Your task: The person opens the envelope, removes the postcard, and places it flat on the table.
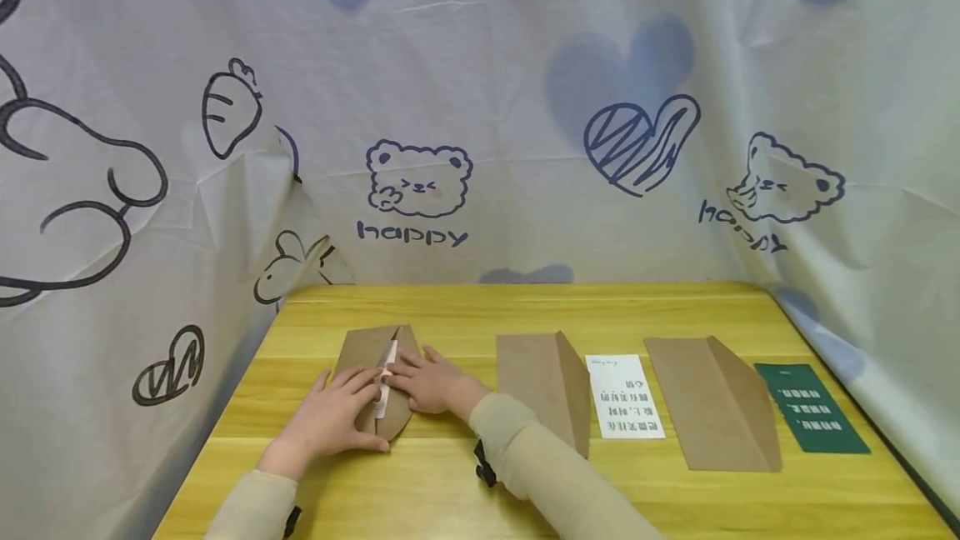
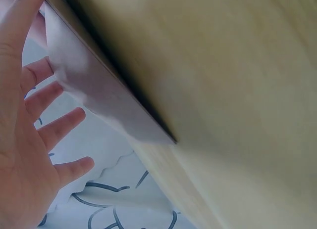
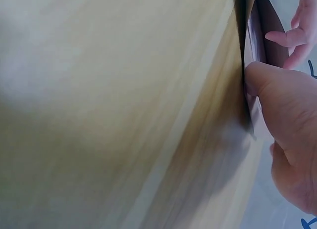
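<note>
A brown kraft envelope (image 1: 362, 348) lies on the left of the table, its flap (image 1: 397, 427) folded out toward the right. A white card (image 1: 385, 382) shows as a narrow strip along its opening; the rest of the card is hidden inside. My left hand (image 1: 333, 417) rests on the envelope's left part with fingers spread; the left wrist view shows these fingers (image 2: 62, 130) splayed beside the envelope's edge. From the right, my right hand (image 1: 429, 382) reaches over the flap, its fingertips touching the card strip. In the right wrist view the right thumb (image 3: 257, 78) presses near the card's edge.
To the right lie a second brown envelope (image 1: 528, 382), a white printed card (image 1: 625, 398), a third envelope (image 1: 705, 407) and a green printed card (image 1: 812, 408). A white patterned cloth (image 1: 510, 107) hangs around the back and sides of the yellow wooden table (image 1: 442, 490).
</note>
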Action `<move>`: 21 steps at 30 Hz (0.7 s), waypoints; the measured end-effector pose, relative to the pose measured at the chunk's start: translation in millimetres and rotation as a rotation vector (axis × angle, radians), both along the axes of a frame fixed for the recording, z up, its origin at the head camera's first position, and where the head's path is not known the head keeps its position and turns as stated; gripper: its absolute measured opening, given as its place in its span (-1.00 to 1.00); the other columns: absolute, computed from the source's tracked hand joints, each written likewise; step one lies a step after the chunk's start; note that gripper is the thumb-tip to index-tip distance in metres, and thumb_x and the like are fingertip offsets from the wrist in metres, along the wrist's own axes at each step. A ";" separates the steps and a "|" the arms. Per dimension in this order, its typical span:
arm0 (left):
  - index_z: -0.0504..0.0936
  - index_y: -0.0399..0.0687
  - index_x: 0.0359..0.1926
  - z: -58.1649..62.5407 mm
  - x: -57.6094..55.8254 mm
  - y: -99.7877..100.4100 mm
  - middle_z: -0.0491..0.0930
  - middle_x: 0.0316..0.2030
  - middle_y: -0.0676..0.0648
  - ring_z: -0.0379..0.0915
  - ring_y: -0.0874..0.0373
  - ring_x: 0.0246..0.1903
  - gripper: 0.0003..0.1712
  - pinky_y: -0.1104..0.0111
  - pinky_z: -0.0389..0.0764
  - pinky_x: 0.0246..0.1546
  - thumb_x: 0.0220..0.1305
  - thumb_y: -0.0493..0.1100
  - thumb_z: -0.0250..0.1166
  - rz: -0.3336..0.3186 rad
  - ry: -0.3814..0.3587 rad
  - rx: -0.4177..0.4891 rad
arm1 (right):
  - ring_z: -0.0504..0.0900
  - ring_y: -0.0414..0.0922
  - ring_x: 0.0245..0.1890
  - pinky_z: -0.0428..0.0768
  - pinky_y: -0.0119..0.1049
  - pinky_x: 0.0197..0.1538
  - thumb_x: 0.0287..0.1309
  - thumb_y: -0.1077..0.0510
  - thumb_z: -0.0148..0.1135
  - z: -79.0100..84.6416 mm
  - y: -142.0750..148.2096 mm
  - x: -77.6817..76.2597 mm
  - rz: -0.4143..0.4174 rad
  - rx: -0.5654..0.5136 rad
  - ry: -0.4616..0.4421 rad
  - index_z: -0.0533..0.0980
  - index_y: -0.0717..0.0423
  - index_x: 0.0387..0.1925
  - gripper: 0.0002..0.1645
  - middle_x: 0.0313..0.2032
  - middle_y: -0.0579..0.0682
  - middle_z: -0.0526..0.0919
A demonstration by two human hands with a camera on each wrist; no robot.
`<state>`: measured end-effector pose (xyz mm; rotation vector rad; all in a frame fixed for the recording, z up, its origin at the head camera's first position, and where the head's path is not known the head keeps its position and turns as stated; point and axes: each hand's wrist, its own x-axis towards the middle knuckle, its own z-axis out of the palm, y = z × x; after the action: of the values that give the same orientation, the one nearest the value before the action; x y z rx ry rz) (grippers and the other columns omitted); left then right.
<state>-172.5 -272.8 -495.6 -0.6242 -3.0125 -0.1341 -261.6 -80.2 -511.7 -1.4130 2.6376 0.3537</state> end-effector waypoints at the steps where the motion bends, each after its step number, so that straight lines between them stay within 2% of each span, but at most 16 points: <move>1: 0.59 0.14 -0.03 -0.1 -0.2 0.4 0.41 0.34 -0.11 0.24 -0.19 0.36 -0.14 -0.34 0.17 0.27 -0.24 0.58 0.33 -0.001 0.004 -0.001 | -0.17 -0.17 0.57 0.00 0.00 0.54 0.45 -0.15 -0.13 -1.5 0.6 -0.4 -0.005 -0.002 0.008 -0.01 -0.37 0.51 -0.33 0.53 -0.31 -0.03; 5: 0.59 0.17 -0.07 -0.8 -0.7 2.1 0.41 0.34 -0.10 0.26 -0.17 0.35 -0.18 -0.35 0.18 0.25 -0.24 0.59 0.33 0.003 -0.001 0.000 | -0.17 -0.18 0.57 -0.04 0.00 0.55 0.46 -0.18 -0.15 -7.0 2.3 -0.4 -0.027 -0.014 0.047 -0.01 -0.39 0.51 -0.33 0.52 -0.32 -0.01; 12: 0.59 0.18 -0.07 -5.2 -1.1 2.0 0.41 0.34 -0.09 0.27 -0.15 0.34 -0.19 -0.35 0.18 0.24 -0.23 0.59 0.32 -0.001 -0.010 -0.001 | -0.10 -0.16 0.56 0.05 0.01 0.53 0.44 -0.17 -0.10 -10.8 3.3 3.6 -0.025 -0.047 0.109 0.09 -0.37 0.48 -0.36 0.50 -0.29 0.10; 21: 0.61 0.14 0.01 -7.7 -2.0 2.0 0.38 0.36 -0.07 0.25 -0.17 0.35 -0.14 -0.34 0.20 0.25 -0.22 0.57 0.34 -0.008 -0.010 -0.001 | 0.05 -0.09 0.54 0.11 0.02 0.51 0.45 -0.10 -0.09 -9.0 8.5 4.5 -0.034 -0.110 0.124 0.28 -0.31 0.40 -0.47 0.44 -0.27 0.27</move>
<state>-174.5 -270.8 -503.3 -0.6378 -3.0197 -0.1359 -257.1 -71.7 -520.8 -1.4188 2.8177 0.3058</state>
